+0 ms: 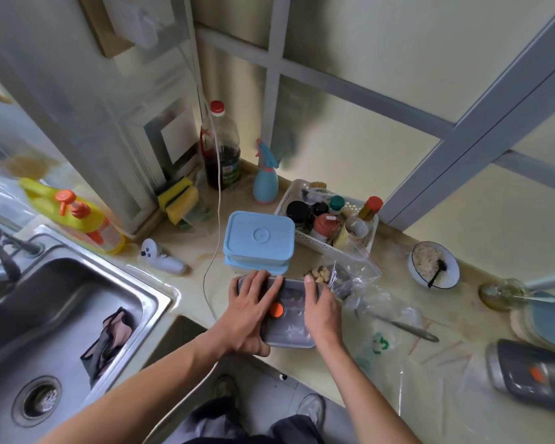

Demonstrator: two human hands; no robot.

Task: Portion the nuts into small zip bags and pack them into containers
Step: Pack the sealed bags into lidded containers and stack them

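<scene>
A grey lidded container with an orange valve lies on the counter near the front edge. My left hand presses flat on the lid's left side, fingers spread. Along the container's right edge, my right hand grips it. Behind it stand two stacked blue-lidded containers. Just right of them lies a clear zip bag with pale nuts showing inside. Several loose empty zip bags are spread over the counter to the right. Another grey container lies at the far right.
A steel sink fills the left. A white basket of spice jars, a spray bottle and a dark bottle stand at the back. A bowl with a spoon and a knife lie right. A white cord hangs down.
</scene>
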